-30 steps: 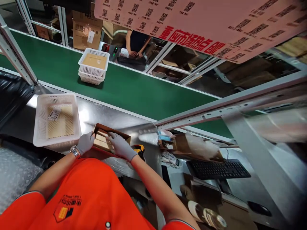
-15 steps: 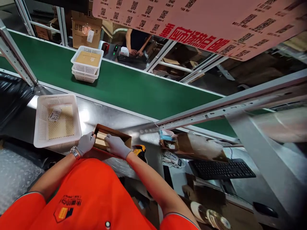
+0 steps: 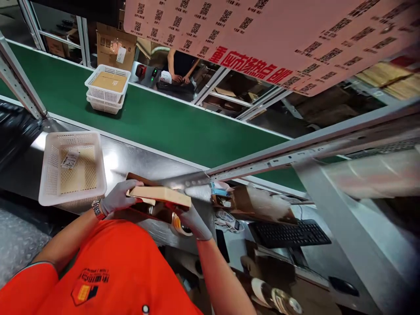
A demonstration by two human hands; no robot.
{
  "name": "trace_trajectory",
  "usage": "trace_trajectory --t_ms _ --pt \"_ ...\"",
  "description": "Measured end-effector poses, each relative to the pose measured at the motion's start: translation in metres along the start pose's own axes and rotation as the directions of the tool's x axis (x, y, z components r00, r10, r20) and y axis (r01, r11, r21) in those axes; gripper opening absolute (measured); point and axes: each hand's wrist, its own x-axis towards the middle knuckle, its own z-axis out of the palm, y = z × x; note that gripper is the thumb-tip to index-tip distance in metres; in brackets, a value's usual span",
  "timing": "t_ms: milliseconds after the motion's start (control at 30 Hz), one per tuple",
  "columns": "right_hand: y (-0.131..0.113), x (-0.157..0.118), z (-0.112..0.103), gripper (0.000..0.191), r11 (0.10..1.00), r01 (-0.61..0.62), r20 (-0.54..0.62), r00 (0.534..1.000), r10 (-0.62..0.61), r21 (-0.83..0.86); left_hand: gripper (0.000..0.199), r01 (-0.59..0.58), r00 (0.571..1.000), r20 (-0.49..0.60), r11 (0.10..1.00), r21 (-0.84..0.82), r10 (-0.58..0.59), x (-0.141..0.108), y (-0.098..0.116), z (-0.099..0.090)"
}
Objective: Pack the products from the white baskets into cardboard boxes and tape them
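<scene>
A long, flat, pale tan carton [image 3: 160, 194] is held between my gloved hands, lifted at the mouth of an open brown cardboard box [image 3: 133, 176]. My left hand [image 3: 118, 197], in a grey glove, is closed round the carton's left end; it may also touch the box behind. At the other end my right hand [image 3: 196, 222] grips the carton, its fingers partly hidden by it. Most of the brown box lies out of sight under the carton. Just beside my right hand shows a yellow round-edged object [image 3: 178, 224], partly covered.
A white plastic basket [image 3: 46, 175] with a labelled paper slip stands on the metal table at left. Two stacked baskets [image 3: 106, 95] sit on the green conveyor [image 3: 183, 131]. A metal frame post [image 3: 262, 159] slants across the right, near a keyboard [image 3: 290, 232]. Another person's hands [image 3: 181, 79] are beyond the belt.
The pale carton has come up out of the brown box and is now tilted across it. My right hand has moved from inside the box to the carton's right end.
</scene>
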Motion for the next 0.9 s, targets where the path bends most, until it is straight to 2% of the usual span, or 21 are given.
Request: trace_trajectory --t_ms 33,100,267,367,533,767,900 --pt "-0.001 0.0 0.005 0.033 1.0 -0.002 0.002 1.0 0.002 0.023 0.049 -0.021 0.999 0.025 1.0 0.014 0.021 0.002 0.003 0.0" --pt "-0.004 0.001 0.011 0.034 0.999 -0.008 0.007 1.0 0.007 0.047 0.04 -0.059 0.997 0.053 0.996 0.059 0.056 0.002 0.007 -0.003" --pt "-0.001 0.001 0.013 0.034 0.999 0.011 0.001 1.0 -0.011 0.034 0.046 -0.139 0.99 0.052 0.977 0.16 0.132 -0.007 0.001 -0.016" --pt "0.004 -0.002 0.011 0.037 0.991 0.133 -0.071 0.988 -0.134 -0.021 0.049 -0.207 0.978 0.03 0.948 0.242 0.205 -0.011 -0.008 -0.019" --pt "-0.003 -0.009 0.009 0.038 0.908 0.391 -0.138 0.901 -0.411 -0.153 0.051 -0.211 0.974 0.0 0.908 0.362 0.226 -0.014 -0.02 -0.013" --pt "-0.025 -0.019 0.006 0.038 0.79 0.521 -0.077 0.818 -0.57 -0.323 0.041 -0.219 0.964 -0.061 0.901 0.373 0.26 -0.008 -0.027 -0.007" --pt "-0.048 -0.031 0.008 0.045 0.686 0.559 0.008 0.778 -0.628 -0.466 0.061 -0.247 0.947 -0.093 0.881 0.403 0.308 -0.017 -0.011 -0.004"
